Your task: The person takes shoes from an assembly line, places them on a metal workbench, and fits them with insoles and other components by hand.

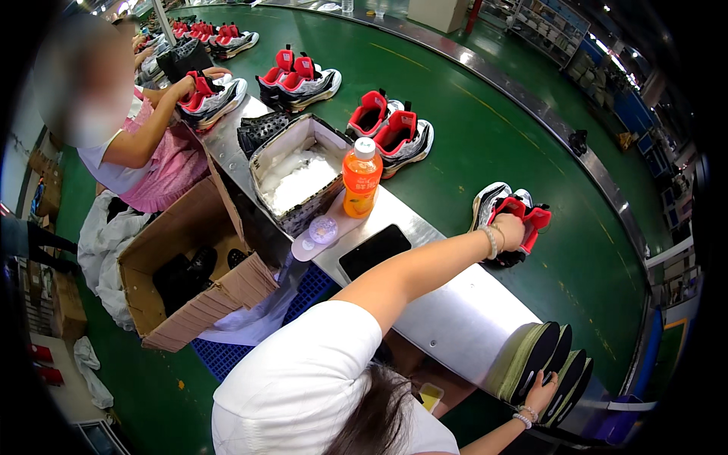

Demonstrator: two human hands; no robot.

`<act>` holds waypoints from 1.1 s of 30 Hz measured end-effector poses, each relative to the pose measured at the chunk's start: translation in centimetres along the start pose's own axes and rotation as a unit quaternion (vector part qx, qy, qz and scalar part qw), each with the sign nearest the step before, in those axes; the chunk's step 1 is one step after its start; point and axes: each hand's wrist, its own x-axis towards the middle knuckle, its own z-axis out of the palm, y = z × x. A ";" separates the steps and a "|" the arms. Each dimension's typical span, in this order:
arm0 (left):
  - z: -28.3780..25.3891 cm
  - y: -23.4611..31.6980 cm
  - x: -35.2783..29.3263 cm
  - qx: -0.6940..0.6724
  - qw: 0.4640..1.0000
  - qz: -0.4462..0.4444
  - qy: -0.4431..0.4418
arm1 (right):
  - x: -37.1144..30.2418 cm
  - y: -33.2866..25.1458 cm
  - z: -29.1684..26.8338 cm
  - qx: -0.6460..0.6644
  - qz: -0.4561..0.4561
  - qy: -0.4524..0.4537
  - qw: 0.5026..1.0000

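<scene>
My left arm reaches across the metal bench edge to a pair of white, grey and black sneakers with red lining (493, 203). My left hand (509, 231) is closed at the opening of the nearer shoe, its fingertips hidden inside or behind the red collar. At the lower right, stacks of black-topped insoles with pale green edges (523, 364) lie on the bench. My right hand (541, 396) grips the near side of these insoles, its fingers between two stacks. A beaded bracelet circles each wrist.
An orange drink bottle (362, 178), a black phone (375, 252) and a box of white paper (299, 171) stand on the bench. More sneakers (390, 133) line the green surface. A cardboard box (193, 265) holds black shoes. At far left a co-worker handles a sneaker (212, 98).
</scene>
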 end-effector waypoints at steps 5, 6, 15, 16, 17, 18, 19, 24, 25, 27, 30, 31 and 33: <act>-0.2 -0.9 -1.3 0.069 0.945 -0.023 0.319 | 0.2 0.7 0.0 -0.012 0.029 -0.029 0.999; -0.2 -1.4 -1.4 0.070 0.933 -0.016 0.353 | 0.2 0.7 -0.1 -0.007 0.035 -0.037 0.999; 2.6 -2.4 0.9 0.079 0.951 -0.054 0.294 | 3.4 7.7 3.6 0.092 -0.020 -0.022 0.995; 3.1 -2.7 1.3 0.071 0.952 -0.059 0.291 | 3.6 6.4 2.7 0.123 0.020 -0.067 0.990; 3.5 -3.0 1.5 0.064 0.953 -0.064 0.288 | 3.7 5.2 2.1 0.130 0.033 -0.083 0.987; 3.6 -3.1 1.7 0.054 0.954 -0.066 0.286 | 4.0 5.5 2.2 0.118 0.031 -0.085 0.989; 3.2 -3.1 1.8 0.074 0.958 -0.064 0.270 | 4.6 6.0 2.4 0.105 0.029 -0.088 0.990; 1.4 -3.3 1.5 0.093 0.962 -0.085 0.243 | 5.4 5.6 2.1 0.112 0.059 -0.142 0.982; 1.1 -3.4 1.4 0.096 0.962 -0.088 0.238 | 5.5 5.4 1.9 0.105 0.064 -0.153 0.981; 1.1 -3.5 1.4 0.096 0.957 -0.089 0.259 | 5.9 6.5 2.7 0.069 0.021 -0.119 0.990; 1.5 -3.9 1.8 0.086 0.943 -0.085 0.310 | 6.6 8.1 4.2 0.013 -0.037 -0.078 0.996; 1.7 -4.3 1.8 0.082 0.937 -0.087 0.329 | 5.7 4.4 1.9 0.014 0.000 -0.127 0.992; 1.4 -4.4 2.0 0.094 0.940 -0.099 0.312 | 5.2 3.4 0.8 0.017 0.031 -0.156 0.987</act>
